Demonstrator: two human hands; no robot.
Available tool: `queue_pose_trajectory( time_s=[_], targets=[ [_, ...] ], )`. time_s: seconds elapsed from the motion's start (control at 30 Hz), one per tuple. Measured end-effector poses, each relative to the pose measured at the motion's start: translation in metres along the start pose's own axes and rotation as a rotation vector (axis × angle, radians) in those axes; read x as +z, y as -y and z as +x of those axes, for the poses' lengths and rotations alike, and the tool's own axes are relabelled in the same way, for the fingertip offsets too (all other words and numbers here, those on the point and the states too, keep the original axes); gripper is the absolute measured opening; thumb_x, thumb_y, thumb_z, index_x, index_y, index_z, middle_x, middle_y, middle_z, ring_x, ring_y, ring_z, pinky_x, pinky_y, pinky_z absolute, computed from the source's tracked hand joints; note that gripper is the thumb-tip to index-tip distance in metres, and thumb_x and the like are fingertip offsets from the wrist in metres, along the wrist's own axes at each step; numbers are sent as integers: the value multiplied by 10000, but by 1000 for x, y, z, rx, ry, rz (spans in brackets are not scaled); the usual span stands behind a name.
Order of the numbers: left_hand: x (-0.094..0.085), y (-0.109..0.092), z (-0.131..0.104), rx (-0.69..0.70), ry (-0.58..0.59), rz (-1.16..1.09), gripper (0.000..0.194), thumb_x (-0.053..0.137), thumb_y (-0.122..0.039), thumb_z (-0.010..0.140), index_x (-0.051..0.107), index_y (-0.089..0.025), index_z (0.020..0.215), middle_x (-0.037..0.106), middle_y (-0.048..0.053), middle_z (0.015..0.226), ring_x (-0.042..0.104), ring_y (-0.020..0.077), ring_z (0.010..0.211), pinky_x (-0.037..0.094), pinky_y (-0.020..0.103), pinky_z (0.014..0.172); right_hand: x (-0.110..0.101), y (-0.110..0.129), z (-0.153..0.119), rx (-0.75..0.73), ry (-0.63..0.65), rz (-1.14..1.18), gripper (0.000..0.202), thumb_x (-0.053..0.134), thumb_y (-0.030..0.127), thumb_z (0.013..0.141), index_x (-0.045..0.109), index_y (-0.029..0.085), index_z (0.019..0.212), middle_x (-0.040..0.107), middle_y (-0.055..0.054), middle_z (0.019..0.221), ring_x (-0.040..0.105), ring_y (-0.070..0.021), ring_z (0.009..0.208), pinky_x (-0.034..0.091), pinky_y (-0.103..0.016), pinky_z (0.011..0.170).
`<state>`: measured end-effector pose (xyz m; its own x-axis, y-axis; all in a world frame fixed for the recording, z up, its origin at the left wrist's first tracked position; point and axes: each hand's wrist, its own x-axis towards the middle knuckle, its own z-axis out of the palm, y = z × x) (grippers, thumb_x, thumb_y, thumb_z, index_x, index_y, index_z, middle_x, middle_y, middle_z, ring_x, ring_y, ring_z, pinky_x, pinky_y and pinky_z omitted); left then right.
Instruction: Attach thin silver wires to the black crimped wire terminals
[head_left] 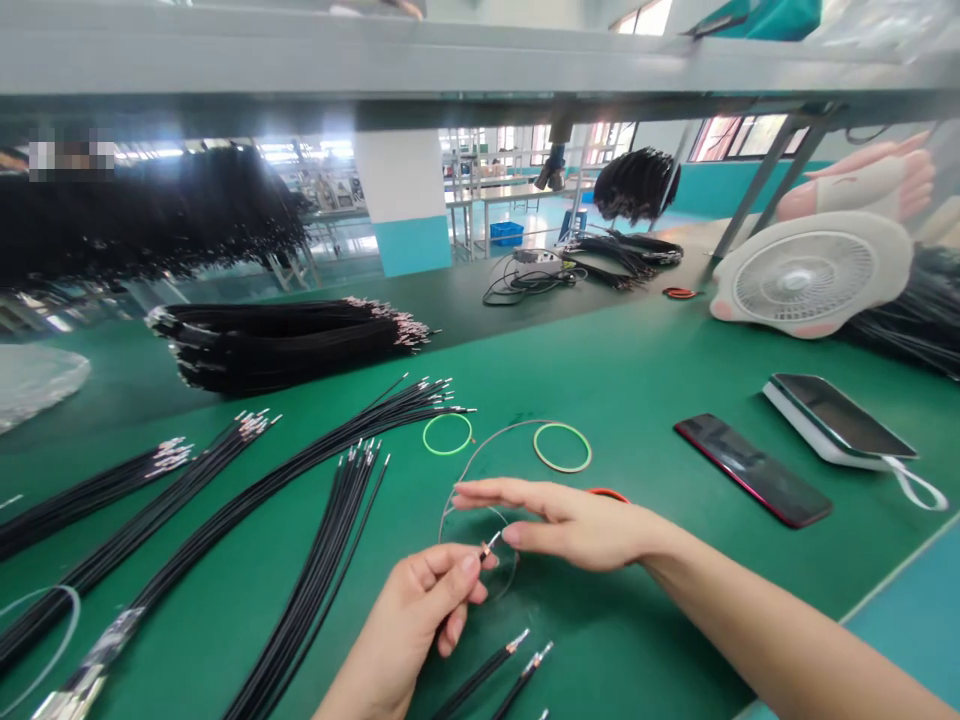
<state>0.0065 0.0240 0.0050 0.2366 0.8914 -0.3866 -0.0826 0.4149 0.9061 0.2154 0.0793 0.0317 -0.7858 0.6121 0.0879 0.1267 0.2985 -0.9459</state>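
Observation:
Between thumb and fingers, my left hand (427,610) pinches a black cable (485,553) near its silvery stripped tip. My right hand (574,525) is just to the right and above, fingers stretched out and apart, its thumb close to that tip; whether they touch is unclear. A thin clear wire loop (466,470) lies behind my hands. Below them are a few cable ends (517,660) with metal tips. A bundle of black cables (330,560) lies to the left of my left hand.
More cable bundles (247,500) lie at the left, with a thick black coil (292,340) behind. Green rings (448,415) (562,425) sit mid-table. At the right are a red-edged phone (750,470), a white device (840,420) and a fan (810,275). A shelf (450,60) crosses overhead.

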Motion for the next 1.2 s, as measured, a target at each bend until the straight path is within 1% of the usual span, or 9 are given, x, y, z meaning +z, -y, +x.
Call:
queue_pose_trajectory(
  time_s=[0.07,0.13,0.27,0.47,0.57,0.7,0.87,1.07,1.2],
  targets=[
    [-1,0,0,15,-59,-18,346,735,-481,733,734,-147,825,617,-14,607,376,-2,379,263,116,365,4,-7,12,2,86,192,512,510,146,901,430,252,1396,543,-67,1360,566,-155,1145,447,-313,958],
    [-2,0,0,35,-122,-28,354,751,-488,709,727,-144,790,618,-14,586,376,-5,365,263,110,356,8,-16,16,25,70,272,424,562,180,883,536,219,1305,626,-70,1223,602,-150,1044,468,-296,895],
    [3,0,-1,67,-233,-16,354,779,-474,675,705,-131,721,642,3,592,418,4,363,313,113,354,16,-27,11,99,-93,293,283,666,318,837,664,171,1079,672,-33,902,598,-129,802,482,-254,726],
    [9,-1,-4,186,-386,-18,358,800,-411,661,706,-158,897,657,-11,603,501,46,423,420,138,409,29,-18,10,231,-324,295,258,681,402,812,670,146,780,643,-7,695,537,-102,609,442,-220,576],
    [8,2,-2,202,-406,37,340,791,-399,678,714,-155,901,673,-1,586,562,73,479,474,148,467,39,-13,12,285,-389,272,263,655,388,826,648,148,717,645,-2,644,524,-99,567,423,-222,555],
    [4,8,0,215,-441,90,343,797,-392,669,728,-152,904,736,41,707,644,121,605,534,177,542,53,-8,13,266,-476,257,215,642,326,826,636,159,690,648,11,632,527,-103,592,420,-224,591],
    [3,8,0,216,-442,52,340,800,-385,668,729,-143,897,714,25,672,621,109,568,525,176,519,63,-3,16,211,-551,265,178,640,282,818,642,166,683,665,16,674,550,-108,640,426,-227,627],
    [5,5,0,180,-420,-16,321,819,-357,656,717,-140,868,684,4,644,588,89,545,495,163,498,68,1,18,192,-553,383,209,617,296,842,613,172,673,681,9,659,592,-117,636,456,-237,648],
    [6,5,-3,181,-428,-48,305,818,-346,668,712,-146,872,673,-9,665,575,78,560,489,154,516,69,-1,18,219,-582,362,224,612,264,840,599,173,636,647,18,612,558,-111,603,439,-232,623]
  ],
)
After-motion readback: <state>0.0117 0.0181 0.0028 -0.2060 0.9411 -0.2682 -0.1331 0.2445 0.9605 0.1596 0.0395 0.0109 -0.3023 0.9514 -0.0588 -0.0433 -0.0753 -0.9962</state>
